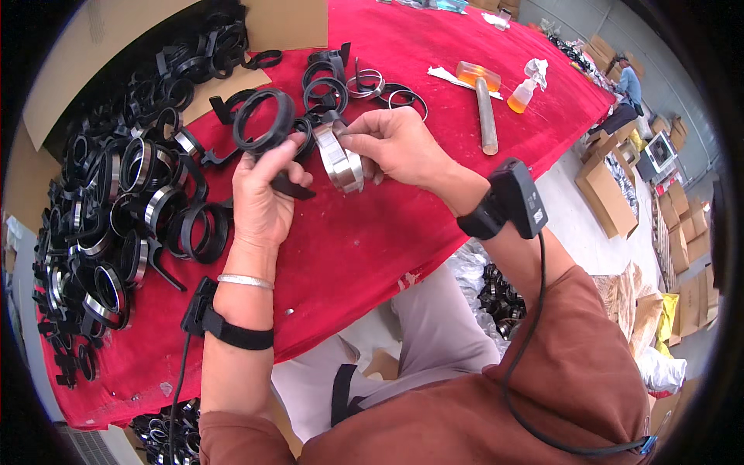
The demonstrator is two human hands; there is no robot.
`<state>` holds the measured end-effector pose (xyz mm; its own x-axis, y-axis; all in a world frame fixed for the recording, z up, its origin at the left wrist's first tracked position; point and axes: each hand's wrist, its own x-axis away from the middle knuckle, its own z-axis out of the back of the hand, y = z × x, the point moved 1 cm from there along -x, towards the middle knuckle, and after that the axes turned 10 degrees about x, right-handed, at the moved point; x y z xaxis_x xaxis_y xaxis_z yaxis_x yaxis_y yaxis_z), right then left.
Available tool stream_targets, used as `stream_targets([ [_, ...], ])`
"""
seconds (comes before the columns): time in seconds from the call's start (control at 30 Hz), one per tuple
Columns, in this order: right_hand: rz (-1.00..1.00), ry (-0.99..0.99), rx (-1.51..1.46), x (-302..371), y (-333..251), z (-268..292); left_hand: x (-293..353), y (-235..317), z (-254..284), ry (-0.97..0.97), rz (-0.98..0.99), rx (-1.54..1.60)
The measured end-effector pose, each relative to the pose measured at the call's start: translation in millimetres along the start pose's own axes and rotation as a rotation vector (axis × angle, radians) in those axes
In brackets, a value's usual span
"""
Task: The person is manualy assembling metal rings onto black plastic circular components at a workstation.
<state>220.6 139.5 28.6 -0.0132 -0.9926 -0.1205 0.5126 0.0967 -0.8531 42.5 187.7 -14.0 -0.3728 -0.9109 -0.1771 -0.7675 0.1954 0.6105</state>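
My left hand (265, 188) is closed on a black ring with a handle (264, 119), which it tilts up above the red table. Close beside it, my right hand (397, 145) pinches a wide silver metal ring (339, 160) between thumb and fingers. The two rings are held apart, side by side. Just beyond my hands lie several loose black rings (325, 93) and a thin silver ring (366, 83). A large heap of black and silver rings with handles (147, 178) spreads to the left of my left hand.
The red cloth-covered table (372, 240) carries a hammer (485, 108) and a spray bottle with orange liquid (524, 94) at the far right. Cardboard (288, 23) stands behind the heap. Boxes (607, 188) sit on the floor at right, and another person (625, 93) is in the distance.
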Motion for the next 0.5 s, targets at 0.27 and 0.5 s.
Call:
stream_targets([
  [0.27, 0.102, 0.254, 0.291, -3, 18, 31, 7, -2, -8, 0.096, -0.055, -0.335],
  [0.5, -0.174, 0.445, 1.249, -1, 85, 109, 2, -9, -7, 0.164, 0.009, -0.51],
])
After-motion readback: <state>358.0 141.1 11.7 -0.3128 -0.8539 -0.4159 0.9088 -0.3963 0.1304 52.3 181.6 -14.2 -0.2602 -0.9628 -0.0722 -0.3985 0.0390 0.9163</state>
